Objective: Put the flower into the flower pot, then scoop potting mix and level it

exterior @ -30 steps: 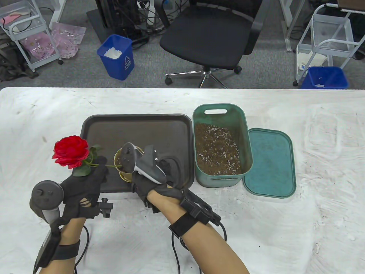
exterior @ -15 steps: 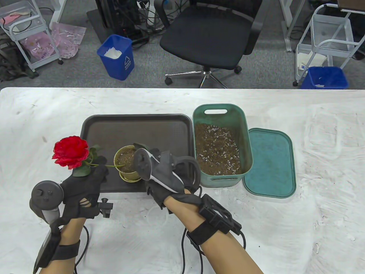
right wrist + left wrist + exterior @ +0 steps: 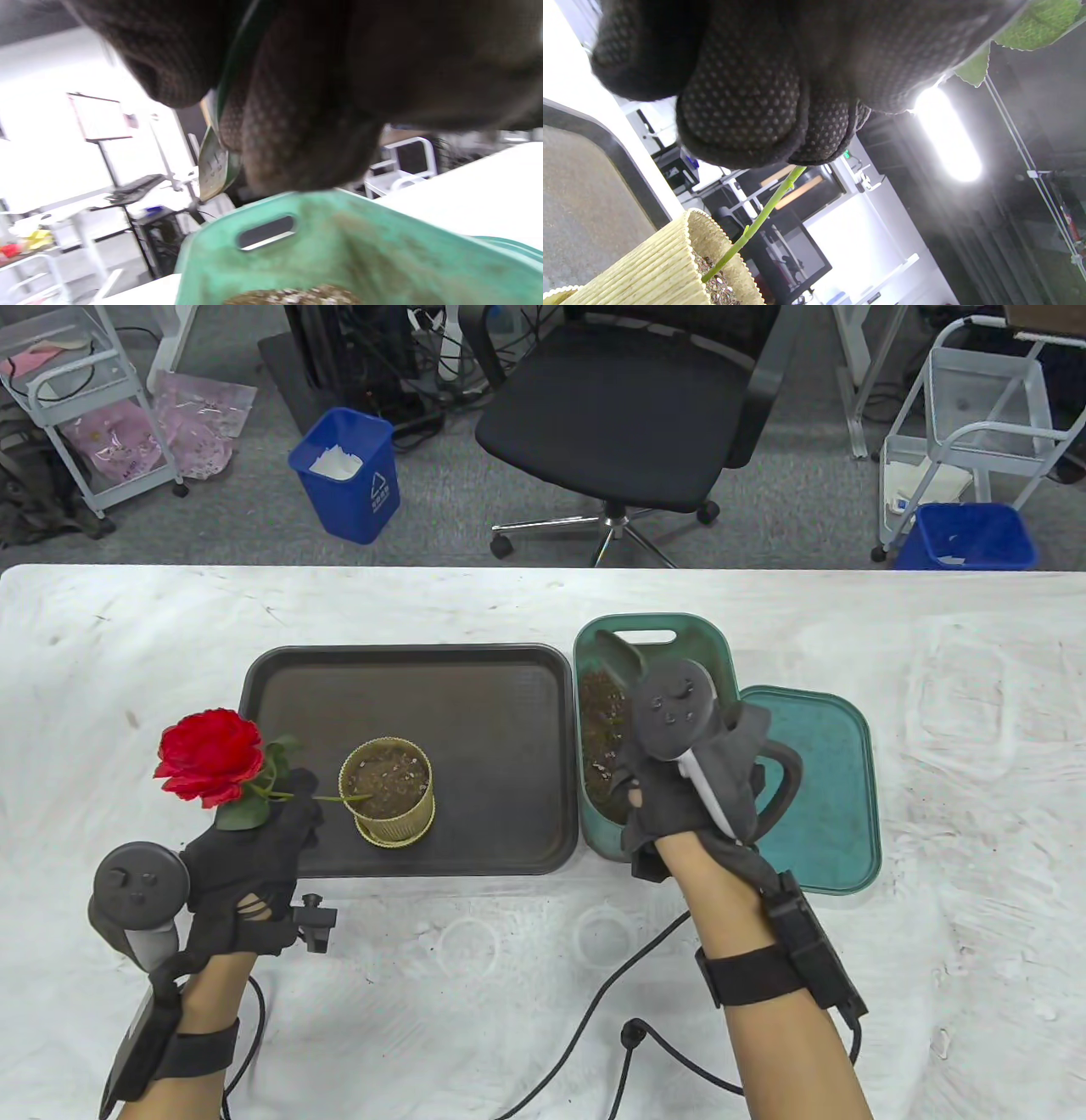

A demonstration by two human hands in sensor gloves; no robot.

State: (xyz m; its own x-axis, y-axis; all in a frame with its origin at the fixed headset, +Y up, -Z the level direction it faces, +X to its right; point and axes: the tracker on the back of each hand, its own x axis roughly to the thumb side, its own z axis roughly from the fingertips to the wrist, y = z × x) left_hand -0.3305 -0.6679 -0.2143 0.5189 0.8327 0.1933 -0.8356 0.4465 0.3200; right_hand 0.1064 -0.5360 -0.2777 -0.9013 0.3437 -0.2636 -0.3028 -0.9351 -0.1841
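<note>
A red rose [image 3: 208, 766] leans left of the ribbed yellow pot [image 3: 387, 802], and its green stem [image 3: 763, 214] slants down into the pot's soil. My left hand [image 3: 288, 819] grips the stem beside the pot [image 3: 670, 267]. The pot stands on the dark tray [image 3: 407, 687]. My right hand [image 3: 653, 802] hovers over the green bin [image 3: 653, 623] of potting mix [image 3: 601, 712] and holds a small green scoop [image 3: 617, 653]. The scoop's blade [image 3: 214, 163] sticks out between the gloved fingers, above the bin's far wall [image 3: 339, 241].
The bin's green lid [image 3: 819, 789] lies flat to its right. A black cable [image 3: 628, 1035] trails over the white tablecloth near the front edge. Beyond the table stand an office chair [image 3: 628, 415] and two blue waste bins.
My right hand has swung from the pot rightward to above the green bin, taking the scoop with it. The left hand, rose and pot have stayed put.
</note>
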